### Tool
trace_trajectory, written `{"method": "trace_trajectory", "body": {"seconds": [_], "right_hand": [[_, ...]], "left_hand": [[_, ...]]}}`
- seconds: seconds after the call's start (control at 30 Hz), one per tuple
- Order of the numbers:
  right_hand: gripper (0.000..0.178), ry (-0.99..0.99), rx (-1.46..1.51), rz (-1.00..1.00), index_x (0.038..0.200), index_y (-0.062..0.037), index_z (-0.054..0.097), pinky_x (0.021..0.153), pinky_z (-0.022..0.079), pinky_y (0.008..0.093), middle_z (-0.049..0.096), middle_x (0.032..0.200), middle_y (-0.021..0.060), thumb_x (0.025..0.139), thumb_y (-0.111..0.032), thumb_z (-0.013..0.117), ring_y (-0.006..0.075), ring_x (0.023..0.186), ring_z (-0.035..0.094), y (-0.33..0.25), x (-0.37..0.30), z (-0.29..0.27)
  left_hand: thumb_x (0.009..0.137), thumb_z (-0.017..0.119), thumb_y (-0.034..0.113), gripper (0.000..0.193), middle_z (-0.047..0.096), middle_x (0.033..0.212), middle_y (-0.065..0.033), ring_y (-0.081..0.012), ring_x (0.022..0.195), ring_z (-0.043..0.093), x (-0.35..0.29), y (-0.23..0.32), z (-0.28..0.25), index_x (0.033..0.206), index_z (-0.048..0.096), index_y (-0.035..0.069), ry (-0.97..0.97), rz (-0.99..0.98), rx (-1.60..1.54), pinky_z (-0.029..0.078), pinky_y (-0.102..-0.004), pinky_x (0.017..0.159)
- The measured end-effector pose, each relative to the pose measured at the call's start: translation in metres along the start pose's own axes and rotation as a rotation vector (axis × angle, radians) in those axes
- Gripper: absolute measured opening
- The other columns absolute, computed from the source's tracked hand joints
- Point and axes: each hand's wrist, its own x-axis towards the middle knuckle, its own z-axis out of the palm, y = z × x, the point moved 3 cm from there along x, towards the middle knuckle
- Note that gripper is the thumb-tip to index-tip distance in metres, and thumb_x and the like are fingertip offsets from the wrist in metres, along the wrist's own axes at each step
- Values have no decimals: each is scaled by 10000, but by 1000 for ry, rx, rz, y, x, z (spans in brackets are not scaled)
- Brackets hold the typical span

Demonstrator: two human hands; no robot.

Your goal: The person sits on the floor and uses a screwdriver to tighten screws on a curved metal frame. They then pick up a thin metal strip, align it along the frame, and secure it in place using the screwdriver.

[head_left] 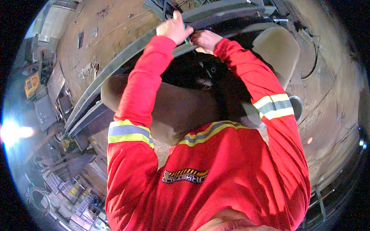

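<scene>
Two long grey steel beams (111, 73) lie across in front of me, and my arms in red reflective sleeves reach out over them. Near the top middle, my left hand (173, 29) is closed around a slim teal-green thing (187, 40), its thumb raised along it. Just to its right, my right hand (206, 40) has its fingers curled in at the lower end of the same thing. What those fingers grip is hidden. Both hands are close together, right above the beams' edge. My bent knees (279, 48) in brown trousers are on the near side of the steel.
Dark metal pieces (163, 8) stand past the beams. A shiny metal rod (280, 20) sticks out at the right end, near a black cable (317, 57). A round metal container (296, 107) is by my right elbow. At left are a yellow case (32, 84) and a bright light.
</scene>
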Motion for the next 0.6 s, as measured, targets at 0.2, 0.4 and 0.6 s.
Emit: {"method": "trace_trajectory", "body": {"seconds": [0.2,0.4,0.6], "right_hand": [[269,-170,-163,249,923,-58,643,800,528,402,626,967,93,694,-177,718,297,940,623,-17,7,-12],[106,119,-307,316,813,-118,661,866,490,409,648,984,22,777,-201,605,220,1049,597,-5,-19,-14],[161,320,-357,341,884,-111,668,882,427,387,602,996,39,753,-192,619,226,1067,531,-26,-20,-22]], "left_hand": [[793,655,417,534,670,852,-230,-423,813,657,-21,-12,12,1127,413,78,180,-47,-204,515,-498,724],[696,781,305,971,634,976,-319,-469,915,629,-34,9,21,1418,169,89,175,-152,-342,502,-475,840],[705,775,68,869,584,1094,-244,-314,941,626,-31,-27,82,1358,210,-29,450,-215,-856,502,-391,856]]}}
